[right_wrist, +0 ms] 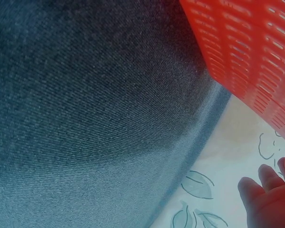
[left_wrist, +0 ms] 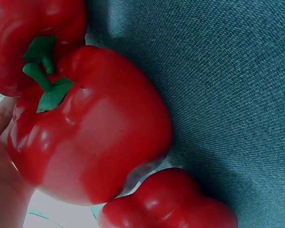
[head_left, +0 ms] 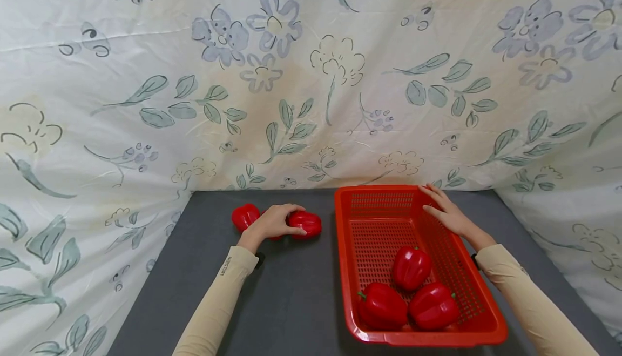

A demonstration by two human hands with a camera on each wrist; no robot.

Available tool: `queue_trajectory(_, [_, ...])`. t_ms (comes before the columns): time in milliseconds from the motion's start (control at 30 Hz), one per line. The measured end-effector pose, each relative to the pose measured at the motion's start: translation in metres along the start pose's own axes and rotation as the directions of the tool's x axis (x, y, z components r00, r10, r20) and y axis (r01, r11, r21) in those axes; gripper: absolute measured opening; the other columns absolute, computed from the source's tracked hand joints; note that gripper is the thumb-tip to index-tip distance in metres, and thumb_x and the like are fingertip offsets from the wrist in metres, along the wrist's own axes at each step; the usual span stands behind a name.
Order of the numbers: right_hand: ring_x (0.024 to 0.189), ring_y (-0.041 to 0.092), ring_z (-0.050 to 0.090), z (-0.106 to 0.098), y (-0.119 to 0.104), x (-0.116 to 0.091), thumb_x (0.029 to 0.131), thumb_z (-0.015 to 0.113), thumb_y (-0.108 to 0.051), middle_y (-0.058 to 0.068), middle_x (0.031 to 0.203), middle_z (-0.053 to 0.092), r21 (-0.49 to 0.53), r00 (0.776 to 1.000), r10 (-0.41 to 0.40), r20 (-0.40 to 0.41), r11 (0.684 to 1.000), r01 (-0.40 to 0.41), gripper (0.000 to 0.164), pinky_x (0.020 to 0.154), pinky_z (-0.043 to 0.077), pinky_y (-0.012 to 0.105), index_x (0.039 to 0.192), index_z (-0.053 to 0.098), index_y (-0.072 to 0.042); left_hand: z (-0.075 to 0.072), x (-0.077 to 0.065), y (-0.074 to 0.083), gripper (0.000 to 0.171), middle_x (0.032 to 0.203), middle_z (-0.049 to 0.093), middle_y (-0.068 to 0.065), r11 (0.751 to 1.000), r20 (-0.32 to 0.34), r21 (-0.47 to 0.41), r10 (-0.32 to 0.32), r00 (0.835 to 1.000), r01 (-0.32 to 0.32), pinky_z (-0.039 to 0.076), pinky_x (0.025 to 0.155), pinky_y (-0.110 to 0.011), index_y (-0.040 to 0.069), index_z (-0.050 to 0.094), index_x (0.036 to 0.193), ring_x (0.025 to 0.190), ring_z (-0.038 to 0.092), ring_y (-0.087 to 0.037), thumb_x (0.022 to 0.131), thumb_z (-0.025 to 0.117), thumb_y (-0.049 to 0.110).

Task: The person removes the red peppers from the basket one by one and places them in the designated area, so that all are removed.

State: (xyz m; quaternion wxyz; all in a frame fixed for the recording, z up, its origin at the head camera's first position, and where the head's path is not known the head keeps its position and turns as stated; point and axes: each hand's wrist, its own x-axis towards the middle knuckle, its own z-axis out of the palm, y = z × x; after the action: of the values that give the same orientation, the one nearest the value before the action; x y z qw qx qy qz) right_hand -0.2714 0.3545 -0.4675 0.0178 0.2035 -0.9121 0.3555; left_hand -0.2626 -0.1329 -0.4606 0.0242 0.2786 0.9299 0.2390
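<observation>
Basket (head_left: 344,269) and hand positions

1. Left hand. My left hand (head_left: 273,223) holds a red pepper (head_left: 311,225) left of the basket and apart from it. The fingers arch over the far side of the pepper; the thumb lies along its near side, so the grip is as wide as the pepper. I cannot tell whether this pepper bears on the grey table (head_left: 286,302). A second pepper (head_left: 244,216) lies to the left of this hand. A third pepper (left_wrist: 95,128) is mostly covered by the hand in the head view; in the left wrist view it shows between the other two, close beside both, with its green stem visible.

2. Right hand. My right hand (head_left: 449,214) is at the rim near the far right corner of the basket. The fingers are extended and the thumb stands wide of them, over the inner side. I cannot tell how firmly they press.

3. Basket contents. The basket is red, with slotted walls and base. Three peppers lie in its near half: a far pepper (head_left: 412,268), a near left pepper (head_left: 382,306) and a near right pepper (head_left: 434,306).

4. Surroundings. Floral cloth (head_left: 291,102) hangs behind the table and at both sides. Both my sleeves (head_left: 214,302) are beige.
</observation>
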Motion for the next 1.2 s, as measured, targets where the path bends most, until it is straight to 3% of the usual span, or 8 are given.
queue_trajectory(600, [0.135, 0.051, 0.005, -0.0018, -0.0014, 0.0008, 0.097, 0.046, -0.021, 0.023, 0.152, 0.002, -0.002, 1.0, -0.003, 0.003, 1.0, 0.003, 0.058, 0.095, 0.014, 0.074, 0.147, 0.021, -0.007, 0.0035, 0.0023, -0.0032, 0.072, 0.129, 0.055, -0.001, 0.999, 0.018, 0.019, -0.031, 0.999, 0.03, 0.046, 0.093, -0.042, 0.017, 0.048, 0.135, 0.113, 0.051, -0.019, 0.074, 0.071, 0.049])
queue_trajectory(833, [0.136, 0.05, 0.005, -0.0016, 0.0002, 0.0004, 0.097, 0.047, -0.02, 0.023, 0.153, 0.003, 0.011, 1.0, -0.009, -0.002, 1.0, 0.009, 0.057, 0.095, 0.013, 0.073, 0.147, 0.022, -0.007, 0.0049, 0.0042, -0.004, 0.073, 0.129, 0.054, 0.0, 0.999, 0.01, 0.031, -0.041, 0.999, 0.041, 0.046, 0.093, -0.042, 0.023, 0.047, 0.136, 0.112, 0.05, -0.018, 0.072, 0.071, 0.052])
queue_trajectory(1033, [0.136, 0.05, 0.005, -0.0009, 0.0006, -0.0004, 0.097, 0.047, -0.02, 0.023, 0.153, 0.002, 0.008, 1.0, -0.007, -0.003, 1.0, 0.007, 0.058, 0.095, 0.013, 0.073, 0.147, 0.022, -0.007, 0.0054, 0.0048, -0.0018, 0.073, 0.128, 0.054, -0.001, 1.0, 0.0, 0.026, -0.007, 1.0, 0.007, 0.045, 0.094, -0.044, 0.019, 0.048, 0.135, 0.111, 0.051, -0.02, 0.074, 0.069, 0.053])
queue_trajectory(1200, [0.136, 0.05, 0.005, -0.0006, -0.0002, -0.0013, 0.097, 0.047, -0.02, 0.023, 0.153, 0.003, 0.005, 1.0, -0.001, -0.005, 1.0, 0.001, 0.058, 0.095, 0.013, 0.073, 0.147, 0.022, -0.007, 0.0038, 0.0051, 0.0032, 0.075, 0.13, 0.053, 0.001, 0.999, -0.007, 0.032, -0.01, 1.0, 0.01, 0.045, 0.095, -0.042, 0.021, 0.048, 0.136, 0.114, 0.05, -0.017, 0.073, 0.069, 0.055])
